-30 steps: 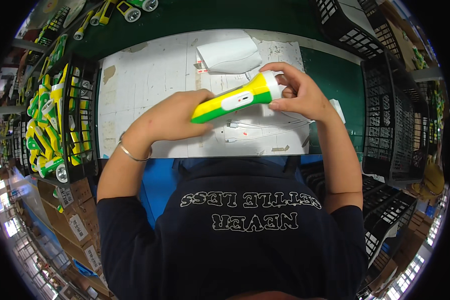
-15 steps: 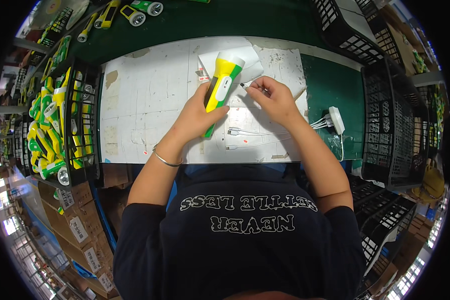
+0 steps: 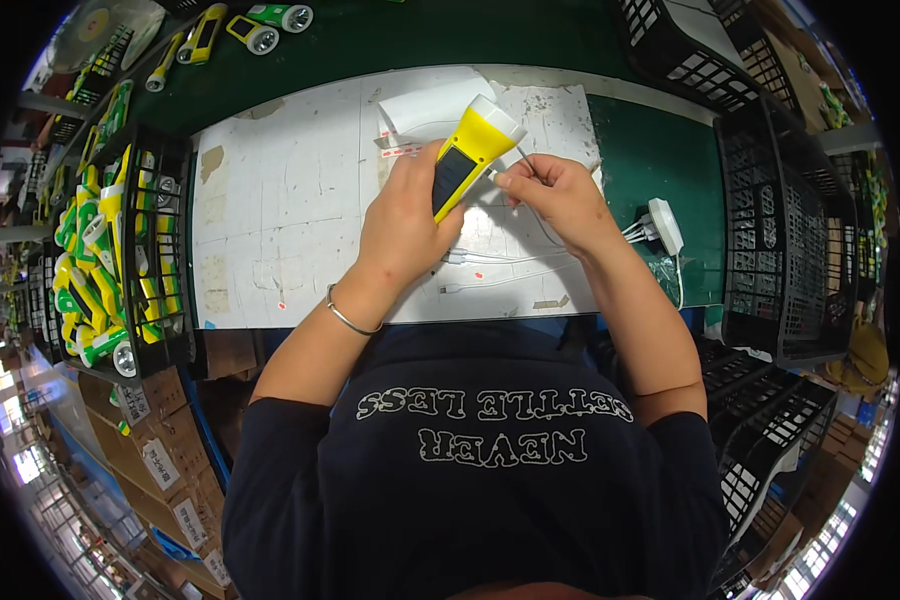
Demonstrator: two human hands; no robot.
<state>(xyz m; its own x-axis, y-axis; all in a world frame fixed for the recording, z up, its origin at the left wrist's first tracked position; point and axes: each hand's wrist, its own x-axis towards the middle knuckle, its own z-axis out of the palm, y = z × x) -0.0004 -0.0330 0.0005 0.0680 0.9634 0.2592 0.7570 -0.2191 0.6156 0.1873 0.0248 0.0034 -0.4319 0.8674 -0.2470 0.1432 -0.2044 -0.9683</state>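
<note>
Yellow plastic is showing along the flashlight that I am holding over the white board, straight ahead of my chest. Its long axis is running on a slant, with the wide white-rimmed head pointing away from me and to my right, and the narrow tail end is pointing back toward me and slightly left. Its dark panel is facing up toward my eyes. My left hand is wrapping around the handle from the left, fingers closed on it. My right hand is pinching the plug end of a white cable between thumb and fingers, right beside the flashlight's right edge; I cannot tell whether the plug is sitting in a socket. Beyond the flashlight's head, a white sheet is lying on the board. Nearer me, loose white cables are stretching across the board toward a white charger block on the green tabletop at my right. Off to my left, a black basket is holding many more yellow-and-green flashlights.
</note>
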